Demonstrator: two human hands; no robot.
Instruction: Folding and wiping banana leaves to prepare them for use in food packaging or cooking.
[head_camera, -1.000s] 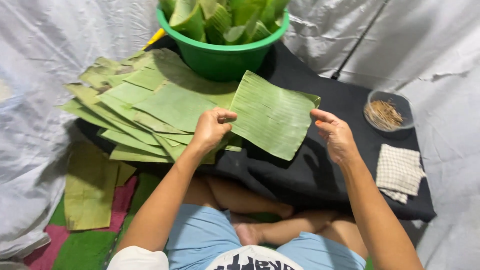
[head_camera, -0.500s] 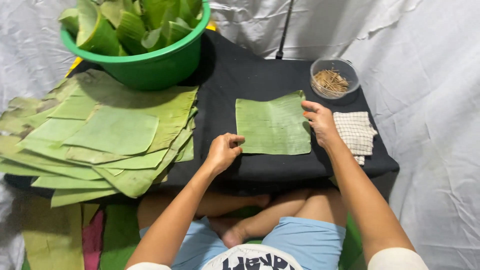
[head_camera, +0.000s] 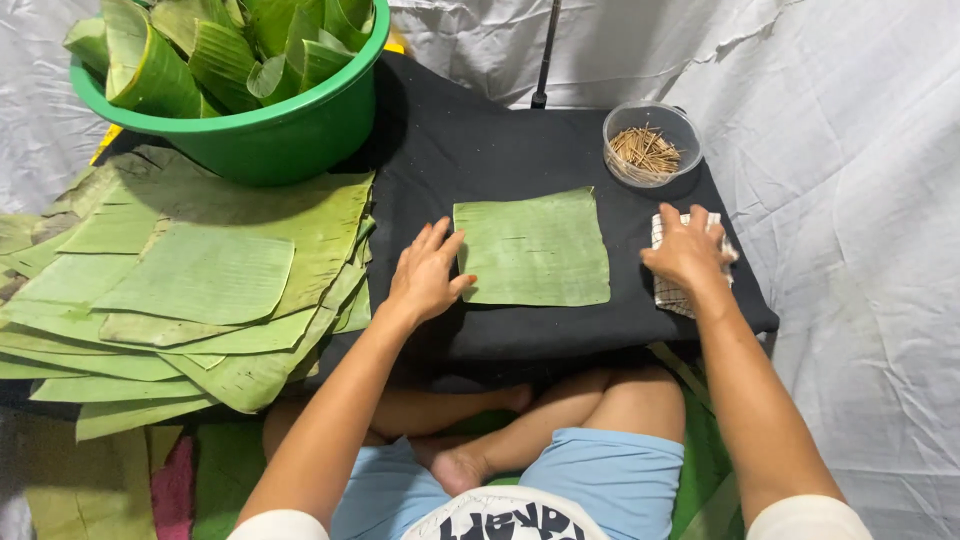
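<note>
A square piece of green banana leaf (head_camera: 533, 249) lies flat on the black cloth-covered table (head_camera: 470, 150). My left hand (head_camera: 425, 272) rests open, fingers spread, at the leaf's left edge, thumb touching it. My right hand (head_camera: 686, 254) lies palm down on a checked white cloth (head_camera: 672, 290) to the right of the leaf, fingers curled over it. Behind that hand stands a clear round bowl of thin wooden sticks (head_camera: 650, 147).
A thick stack of cut banana leaves (head_camera: 190, 285) covers the left side. A green plastic tub (head_camera: 270, 130) full of rolled leaves stands at the back left. White sheeting (head_camera: 860, 200) surrounds the table. My crossed legs are below the table's front edge.
My left hand moved up to the leaf's left edge. My right hand left the leaf's right edge and went onto the checked cloth. The view came closer and shifted.
</note>
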